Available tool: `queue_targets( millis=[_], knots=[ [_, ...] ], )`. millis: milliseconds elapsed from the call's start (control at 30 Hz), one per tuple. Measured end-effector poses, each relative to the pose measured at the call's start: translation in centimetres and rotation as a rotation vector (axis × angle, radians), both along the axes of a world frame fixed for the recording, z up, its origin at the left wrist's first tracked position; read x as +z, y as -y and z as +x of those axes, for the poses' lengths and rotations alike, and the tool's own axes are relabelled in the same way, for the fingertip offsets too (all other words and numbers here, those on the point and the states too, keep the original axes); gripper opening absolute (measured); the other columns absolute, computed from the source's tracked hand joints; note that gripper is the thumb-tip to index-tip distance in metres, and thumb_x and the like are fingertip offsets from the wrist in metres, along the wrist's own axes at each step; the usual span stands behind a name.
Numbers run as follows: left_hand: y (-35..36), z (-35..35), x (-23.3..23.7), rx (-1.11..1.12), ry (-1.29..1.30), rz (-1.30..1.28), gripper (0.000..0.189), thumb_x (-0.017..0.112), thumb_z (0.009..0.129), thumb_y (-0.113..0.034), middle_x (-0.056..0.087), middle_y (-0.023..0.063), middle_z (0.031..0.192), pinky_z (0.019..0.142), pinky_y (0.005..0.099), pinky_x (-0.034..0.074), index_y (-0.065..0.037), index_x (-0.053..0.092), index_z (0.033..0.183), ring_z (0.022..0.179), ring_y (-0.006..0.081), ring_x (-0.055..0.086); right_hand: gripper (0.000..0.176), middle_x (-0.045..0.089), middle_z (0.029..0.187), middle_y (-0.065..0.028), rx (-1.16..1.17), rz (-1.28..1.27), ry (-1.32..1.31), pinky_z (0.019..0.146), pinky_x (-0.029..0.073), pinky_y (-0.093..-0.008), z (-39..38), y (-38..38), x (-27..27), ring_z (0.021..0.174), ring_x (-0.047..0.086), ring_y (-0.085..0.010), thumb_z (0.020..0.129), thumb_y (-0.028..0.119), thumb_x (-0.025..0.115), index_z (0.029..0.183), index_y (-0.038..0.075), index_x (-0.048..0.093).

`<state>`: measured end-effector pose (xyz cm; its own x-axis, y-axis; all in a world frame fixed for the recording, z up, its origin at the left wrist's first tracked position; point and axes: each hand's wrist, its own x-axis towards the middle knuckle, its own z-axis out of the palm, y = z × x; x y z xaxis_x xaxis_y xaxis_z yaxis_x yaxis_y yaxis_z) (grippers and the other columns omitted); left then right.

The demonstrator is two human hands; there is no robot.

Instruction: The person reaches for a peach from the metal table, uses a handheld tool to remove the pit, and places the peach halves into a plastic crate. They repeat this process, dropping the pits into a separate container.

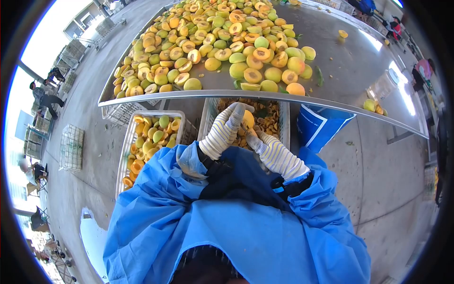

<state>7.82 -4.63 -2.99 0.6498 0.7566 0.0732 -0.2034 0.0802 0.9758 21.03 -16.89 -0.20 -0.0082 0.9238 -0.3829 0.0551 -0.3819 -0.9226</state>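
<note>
My left hand point(224, 129), in a striped glove, is closed around a yellow-orange peach piece point(248, 119) in front of my chest. The striped-gloved right hand point(279, 155) has its fingers drawn together just below the fruit; what they grip, if anything, is hidden. Beneath both hands stands a crate point(204, 118) holding many small brown pieces point(270, 116), perhaps pits. A pale crate point(124, 161) filled with orange and greenish peach halves point(152, 137) stands to the left. Beyond my hands, a big heap of halved and whole-looking peaches point(203, 45) lies on the metal table point(326, 52).
The table's raised front edge point(265, 96) runs just beyond my hands. A blue bag or box point(318, 127) sits under it at right. A few fruit pieces point(374, 106) lie at the table's right corner. An empty-looking wire crate point(72, 147) and seated people point(34, 173) are at left.
</note>
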Motion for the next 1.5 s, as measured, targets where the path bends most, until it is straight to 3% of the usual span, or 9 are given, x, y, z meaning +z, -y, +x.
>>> queue_targets(
  millis=[267,500,700,900,1033,1167,1367,1433,1500],
  knots=[
    [-0.7,-0.9,1.0,-0.114,-0.165,-0.129,0.065,0.051,0.093,-0.064,0.068,0.007,0.082,0.061,0.0218,0.05,-0.002,0.069,0.096,0.065,0.0111,0.061,0.048,0.046,0.057,0.0019,0.023,-0.199,-0.719,0.034,0.033,-0.0216,-0.7,0.6,0.5,0.037,0.041,-0.0079,0.094,0.058,0.055,0.093,0.01,0.056],
    [0.0,-0.4,2.2,-0.079,0.011,-0.301,0.068,0.05,0.091,-0.067,0.067,0.0093,0.089,0.07,0.0275,0.053,-0.002,0.064,0.107,0.078,0.0173,0.066,0.044,0.045,0.056,0.0018,0.127,-0.234,-1.239,0.031,0.032,-0.0205,-1.1,-0.2,-0.8,0.034,0.039,-0.0074,0.096,0.054,0.053,0.094,0.01,0.057],
    [-0.3,0.1,1.6,0.001,0.242,-0.383,0.069,0.05,0.091,-0.067,0.067,0.012,0.099,0.076,0.0328,0.055,-0.004,0.059,0.117,0.088,0.0216,0.067,0.044,0.047,0.056,0.0014,0.111,-0.189,-1.233,0.031,0.033,-0.0208,-1.1,-0.5,-0.7,0.034,0.04,-0.008,0.096,0.054,0.052,0.095,0.01,0.058],
    [-1.6,-0.7,0.8,0.022,0.253,-0.349,0.063,0.052,0.092,-0.063,0.066,0.0105,0.104,0.082,0.0298,0.053,-0.007,0.057,0.119,0.098,0.0176,0.064,0.048,0.045,0.055,0.0013,-0.063,-0.051,-0.755,0.032,0.032,-0.0212,-0.6,-0.1,0.9,0.035,0.04,-0.008,0.093,0.058,0.055,0.095,0.01,0.058],
    [-0.3,-0.1,1.6,0.027,0.215,-0.303,0.058,0.049,0.096,-0.058,0.064,0.0081,0.11,0.088,0.0306,0.053,-0.007,0.056,0.122,0.1,0.0163,0.063,0.032,0.054,0.064,-0.0007,-0.377,0.435,-0.146,0.041,0.039,-0.0235,-2.1,-2.1,-0.1,0.044,0.048,-0.0109,0.09,0.031,0.07,0.108,0.007,0.06],
    [-0.1,0.3,0.1,-0.117,0.148,-0.361,0.053,0.053,0.097,-0.052,0.064,0.0065,0.11,0.091,0.0291,0.051,-0.007,0.056,0.126,0.103,0.0148,0.062,0.038,0.066,0.079,-0.0094,-0.273,0.664,0.478,0.068,0.052,-0.0357,-1.4,-3.1,-2.7,0.07,0.065,-0.0219,0.087,0.02,0.071,0.118,0.004,0.057],
    [-0.9,-2.1,1.1,-0.051,-0.016,-0.021,0.046,0.06,0.095,-0.045,0.064,0.0008,0.099,0.065,0.0221,0.052,-0.007,0.06,0.121,0.081,0.0066,0.061,0.026,0.064,0.071,-0.0095,-0.546,0.441,0.175,0.06,0.048,-0.0332,0.8,-2.3,-1.5,0.061,0.057,-0.0194,0.089,0.023,0.07,0.097,-0.001,0.062],
    [-1.6,-5.8,4.2,0.0,-0.17,-0.223,0.035,0.063,0.096,-0.035,0.063,0.0019,0.101,0.059,0.0216,0.049,-0.006,0.062,0.117,0.079,0.0063,0.058,0.036,0.066,0.077,-0.015,-0.334,0.381,0.439,0.066,0.05,-0.0374,2.3,-1.6,-1.3,0.067,0.062,-0.0299,0.088,0.031,0.07,0.104,0.0,0.06],
    [-5.0,-9.8,2.1,0.143,-0.487,0.192,0.042,0.066,0.093,-0.039,0.064,0.0033,0.092,0.074,0.024,0.051,-0.004,0.061,0.117,0.086,0.0099,0.061,0.044,0.066,0.083,-0.0187,-0.216,0.363,0.663,0.071,0.051,-0.0403,2.5,-0.5,-1.6,0.075,0.064,-0.0364,0.088,0.036,0.07,0.111,0.001,0.057]
  ],
)
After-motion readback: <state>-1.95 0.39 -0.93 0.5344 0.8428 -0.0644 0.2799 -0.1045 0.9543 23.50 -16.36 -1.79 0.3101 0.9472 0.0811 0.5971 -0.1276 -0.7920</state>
